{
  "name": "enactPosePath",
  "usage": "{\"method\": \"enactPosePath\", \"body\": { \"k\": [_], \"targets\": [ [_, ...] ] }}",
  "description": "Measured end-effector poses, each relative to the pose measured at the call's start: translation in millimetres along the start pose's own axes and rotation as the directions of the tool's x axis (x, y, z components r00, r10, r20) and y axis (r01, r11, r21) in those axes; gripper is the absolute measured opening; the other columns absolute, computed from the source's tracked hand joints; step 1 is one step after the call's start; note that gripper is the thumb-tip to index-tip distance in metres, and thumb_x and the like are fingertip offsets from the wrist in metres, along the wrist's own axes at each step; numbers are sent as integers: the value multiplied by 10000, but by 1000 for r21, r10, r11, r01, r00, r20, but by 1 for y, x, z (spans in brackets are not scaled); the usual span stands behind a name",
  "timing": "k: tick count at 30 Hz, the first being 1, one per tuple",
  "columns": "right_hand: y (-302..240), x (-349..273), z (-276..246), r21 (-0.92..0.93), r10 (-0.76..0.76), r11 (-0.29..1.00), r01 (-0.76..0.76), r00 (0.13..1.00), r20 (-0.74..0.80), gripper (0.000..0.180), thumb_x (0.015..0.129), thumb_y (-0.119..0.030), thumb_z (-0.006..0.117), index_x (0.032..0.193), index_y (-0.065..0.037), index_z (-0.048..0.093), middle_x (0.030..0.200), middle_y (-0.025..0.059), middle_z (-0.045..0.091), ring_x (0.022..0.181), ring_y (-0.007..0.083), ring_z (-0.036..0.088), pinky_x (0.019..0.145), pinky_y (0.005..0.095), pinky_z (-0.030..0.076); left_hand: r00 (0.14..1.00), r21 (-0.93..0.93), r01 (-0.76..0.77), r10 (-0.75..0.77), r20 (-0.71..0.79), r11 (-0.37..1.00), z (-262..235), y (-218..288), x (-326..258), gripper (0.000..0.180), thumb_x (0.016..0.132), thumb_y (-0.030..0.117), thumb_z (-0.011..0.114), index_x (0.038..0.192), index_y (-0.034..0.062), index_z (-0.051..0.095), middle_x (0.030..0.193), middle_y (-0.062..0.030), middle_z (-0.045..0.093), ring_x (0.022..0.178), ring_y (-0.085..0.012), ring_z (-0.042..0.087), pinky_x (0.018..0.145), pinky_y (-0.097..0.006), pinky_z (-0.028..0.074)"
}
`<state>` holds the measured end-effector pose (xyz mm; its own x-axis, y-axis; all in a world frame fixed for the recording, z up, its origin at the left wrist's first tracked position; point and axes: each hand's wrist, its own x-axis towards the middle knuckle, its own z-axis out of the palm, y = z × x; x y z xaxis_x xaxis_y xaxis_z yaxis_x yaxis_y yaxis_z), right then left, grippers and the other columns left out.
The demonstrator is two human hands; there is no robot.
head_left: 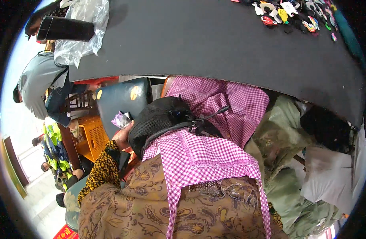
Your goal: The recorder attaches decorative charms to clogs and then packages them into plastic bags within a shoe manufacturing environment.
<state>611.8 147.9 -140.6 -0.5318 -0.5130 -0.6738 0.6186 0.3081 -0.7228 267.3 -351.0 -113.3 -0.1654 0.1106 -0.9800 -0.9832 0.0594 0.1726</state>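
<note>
Evidently the left hand (122, 136) is closed on a small purple thing (120, 119), pressed beside the black mesh bag (161, 119). Bag straps could snag it loose; right hand unseen.

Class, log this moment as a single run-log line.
left hand: at black mesh bag, near purple wrapper | right hand: unseen | black table above
</note>
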Motion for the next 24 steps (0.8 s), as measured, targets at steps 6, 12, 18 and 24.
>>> {"method": "enactPosePath", "body": {
  "k": [6,12,18,24],
  "targets": [
    [-6,7,-26,-53,-33,998,41,990,137,283,903,-166,546,1144,-27,600,797,124,648,687,160,603,637,300,482,1000,-60,-13,14,10,998,34,4,-26,539,948,446,469,1347,85,440,1353,-71,497,1209,-219,484,1052,-380,351],
    [-10,16,-47,-84,-74,992,95,971,225,285,903,-164,546,1149,-30,599,800,121,649,690,158,603,638,299,482,972,-216,-192,215,90,957,29,-17,-19,486,952,392,489,1295,48,501,1267,-89,573,1109,-245,572,937,-417,464],
    [-11,1,-28,-31,-117,992,125,976,183,288,902,-163,547,1154,-33,599,803,119,651,692,157,603,640,299,483,994,-8,-73,72,-82,997,59,10,-27,495,957,394,480,1313,51,472,1299,-85,540,1122,-227,551,969,-378,431],
    [-1,-13,4,40,-164,986,163,985,43,290,902,-162,548,1159,-36,598,806,116,652,695,156,603,641,298,483,966,247,-257,238,106,934,-12,27,51,587,964,480,410,1344,34,437,1287,-76,520,1164,-172,482,974,-318,395]
  ]
}}
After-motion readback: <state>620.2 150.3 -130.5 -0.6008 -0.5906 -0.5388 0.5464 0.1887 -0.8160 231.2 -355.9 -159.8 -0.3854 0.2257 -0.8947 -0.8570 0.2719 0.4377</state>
